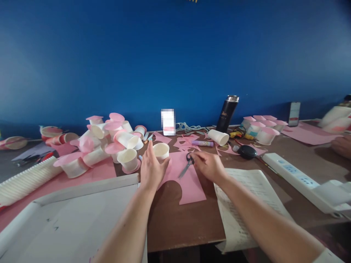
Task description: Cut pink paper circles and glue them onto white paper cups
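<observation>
My left hand [153, 166] is closed around a white paper cup [161, 150], whose open mouth faces up. Under the cup lies a pink paper sheet [193, 190] with a round bite cut from its near edge. Dark-handled scissors [186, 168] rest over this sheet, blades pointing toward me and to the left. The fingers of my right hand [207, 164] are closed at the scissors' handles. Just left of my left hand, another white cup [128, 160] stands on a pink disc.
Cups with pink discs [93, 142] pile up at left, beside a long cup stack [30, 180]. A white box lid [82, 219] lies front left. Toward the right are a black bottle [227, 114], a glue stick [202, 143], a power strip [296, 179] and another person's hand [341, 146].
</observation>
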`<state>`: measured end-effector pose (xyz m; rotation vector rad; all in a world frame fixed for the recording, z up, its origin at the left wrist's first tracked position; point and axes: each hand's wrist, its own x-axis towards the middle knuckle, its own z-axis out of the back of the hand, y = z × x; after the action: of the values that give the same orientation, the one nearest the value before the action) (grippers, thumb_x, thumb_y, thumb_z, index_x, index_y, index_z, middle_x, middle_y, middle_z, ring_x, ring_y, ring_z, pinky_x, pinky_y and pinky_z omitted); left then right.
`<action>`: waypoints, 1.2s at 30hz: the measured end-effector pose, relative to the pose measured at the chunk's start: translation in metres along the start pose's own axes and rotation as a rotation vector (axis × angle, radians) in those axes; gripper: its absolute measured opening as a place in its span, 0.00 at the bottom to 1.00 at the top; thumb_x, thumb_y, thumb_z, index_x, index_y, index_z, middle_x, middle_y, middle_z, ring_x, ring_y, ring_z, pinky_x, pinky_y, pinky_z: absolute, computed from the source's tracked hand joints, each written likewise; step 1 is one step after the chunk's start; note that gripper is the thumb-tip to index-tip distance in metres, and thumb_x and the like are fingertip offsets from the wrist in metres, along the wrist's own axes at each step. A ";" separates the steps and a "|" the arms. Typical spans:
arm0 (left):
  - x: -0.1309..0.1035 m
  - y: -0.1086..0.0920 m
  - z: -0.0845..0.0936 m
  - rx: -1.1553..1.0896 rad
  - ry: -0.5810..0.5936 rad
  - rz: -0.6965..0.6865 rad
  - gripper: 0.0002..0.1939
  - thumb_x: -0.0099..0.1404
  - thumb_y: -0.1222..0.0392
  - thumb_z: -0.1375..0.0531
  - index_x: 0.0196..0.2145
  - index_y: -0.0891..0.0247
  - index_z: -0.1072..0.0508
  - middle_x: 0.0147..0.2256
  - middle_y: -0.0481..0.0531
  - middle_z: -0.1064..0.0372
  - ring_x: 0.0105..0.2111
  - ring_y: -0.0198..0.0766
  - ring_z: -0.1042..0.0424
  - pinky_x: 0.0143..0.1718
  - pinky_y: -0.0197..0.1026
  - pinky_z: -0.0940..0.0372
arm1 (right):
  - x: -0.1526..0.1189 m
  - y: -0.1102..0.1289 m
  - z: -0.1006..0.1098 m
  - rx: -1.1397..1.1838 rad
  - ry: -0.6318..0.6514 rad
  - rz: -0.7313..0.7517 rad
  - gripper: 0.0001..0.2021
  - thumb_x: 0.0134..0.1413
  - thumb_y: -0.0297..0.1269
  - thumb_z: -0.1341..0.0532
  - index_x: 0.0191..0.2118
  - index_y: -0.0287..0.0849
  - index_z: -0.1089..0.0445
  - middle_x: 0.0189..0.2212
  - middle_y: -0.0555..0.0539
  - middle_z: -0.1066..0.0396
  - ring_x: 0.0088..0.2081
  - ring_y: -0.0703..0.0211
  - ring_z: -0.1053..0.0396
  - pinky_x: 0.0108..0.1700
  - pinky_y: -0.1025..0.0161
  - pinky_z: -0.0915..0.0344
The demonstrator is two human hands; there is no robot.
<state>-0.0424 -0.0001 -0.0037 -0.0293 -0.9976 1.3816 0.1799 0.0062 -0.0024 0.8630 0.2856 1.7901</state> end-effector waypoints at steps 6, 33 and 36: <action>-0.002 -0.002 -0.002 0.070 0.084 0.054 0.45 0.56 0.55 0.36 0.65 0.68 0.54 0.57 0.71 0.39 0.58 0.60 0.40 0.52 0.59 0.41 | 0.011 -0.029 0.000 -0.197 0.095 0.037 0.19 0.55 0.32 0.45 0.52 0.49 0.28 0.52 0.49 0.28 0.54 0.51 0.34 0.56 0.56 0.41; -0.004 -0.008 -0.008 -0.138 0.064 -0.081 0.47 0.58 0.45 0.39 0.66 0.66 0.57 0.63 0.70 0.50 0.61 0.60 0.46 0.56 0.62 0.44 | 0.075 -0.032 0.043 -0.706 0.239 -0.269 0.15 0.57 0.45 0.47 0.44 0.50 0.26 0.42 0.43 0.25 0.44 0.44 0.29 0.41 0.54 0.37; 0.004 0.000 -0.001 -0.031 -0.065 -0.023 0.46 0.58 0.49 0.37 0.65 0.70 0.55 0.61 0.73 0.45 0.59 0.62 0.42 0.55 0.64 0.45 | 0.094 -0.038 0.028 -0.702 0.280 -0.225 0.18 0.53 0.47 0.42 0.47 0.45 0.28 0.45 0.39 0.26 0.46 0.43 0.30 0.43 0.54 0.37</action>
<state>-0.0419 0.0035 -0.0022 0.0045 -1.0704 1.3530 0.2113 0.0992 0.0349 0.0789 -0.0746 1.6259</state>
